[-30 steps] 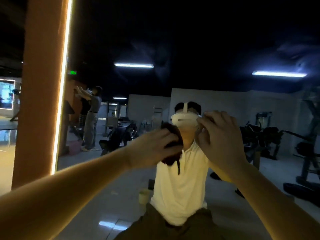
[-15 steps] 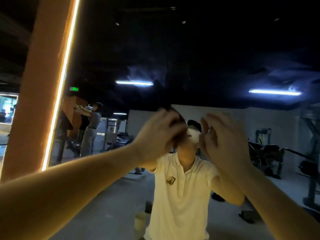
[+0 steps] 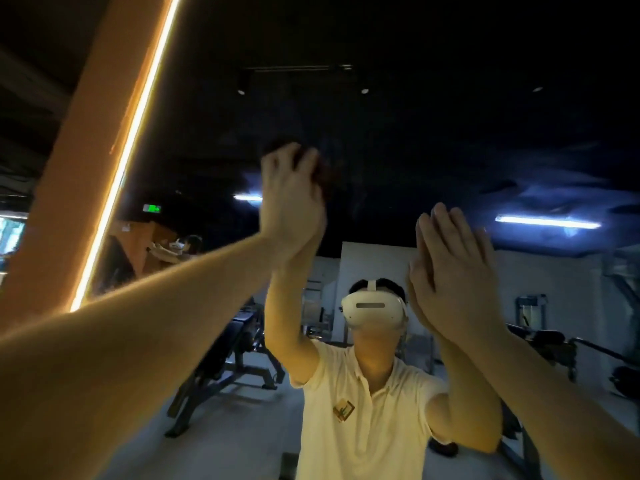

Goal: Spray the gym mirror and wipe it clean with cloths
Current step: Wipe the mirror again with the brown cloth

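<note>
Overhead, dark cloth (image 3: 325, 173) bunches behind clutching left hand (image 3: 291, 206); right hand (image 3: 450, 268) spreads flat.

- I can read no text: the small green lit sign (image 3: 152, 208) seen in the large wall mirror (image 3: 433, 140) is too blurred.
- The square gold-edged badge (image 3: 343, 410) on the white polo shirt (image 3: 367, 431) shows me no legible lettering.

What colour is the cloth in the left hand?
Dark reddish brown; the cloth shows dimly in the head view, in the left hand.

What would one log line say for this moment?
stage: wiping | left hand: holds dark cloth high against mirror | right hand: flat, fingers straight
</note>
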The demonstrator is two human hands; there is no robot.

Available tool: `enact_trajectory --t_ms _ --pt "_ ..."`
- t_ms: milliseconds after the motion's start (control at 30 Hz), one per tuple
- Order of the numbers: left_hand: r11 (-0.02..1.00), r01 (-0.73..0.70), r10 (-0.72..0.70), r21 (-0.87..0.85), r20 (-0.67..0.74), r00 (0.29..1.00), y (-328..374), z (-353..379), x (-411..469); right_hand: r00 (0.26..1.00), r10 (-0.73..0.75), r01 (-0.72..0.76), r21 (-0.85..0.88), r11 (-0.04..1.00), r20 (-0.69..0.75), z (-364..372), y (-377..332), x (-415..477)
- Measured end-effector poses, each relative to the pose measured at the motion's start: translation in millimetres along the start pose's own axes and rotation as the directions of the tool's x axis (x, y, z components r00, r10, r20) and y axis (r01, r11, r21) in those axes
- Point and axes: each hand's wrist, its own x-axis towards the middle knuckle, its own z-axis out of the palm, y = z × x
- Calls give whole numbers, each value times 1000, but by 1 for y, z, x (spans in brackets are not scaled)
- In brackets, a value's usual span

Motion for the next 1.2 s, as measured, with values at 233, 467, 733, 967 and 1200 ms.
enact_trajectory --t_ms 233,467,733,967,1200 --pt "756 -653 639 -52 272 719 3 -13 -52 1000 2 -2 4 1000 -30 2 1 -2" --pt "993 25 -40 116 132 990 -52 -19 19 1000 -2 0 -91 996 -16 7 1 -4" --pt "857 -493 515 -150 278 811 58 13 -35 988 39 -7 210 978 -148 -12 6 7" --pt "907 -417 380 48 327 865 -18 0 46 993 106 -111 -125 986 -50 -14 54 41" --pt "999 32 -32 2 117 993 49 25 56 995 81 -90 -166 982 -59 3 65 37"
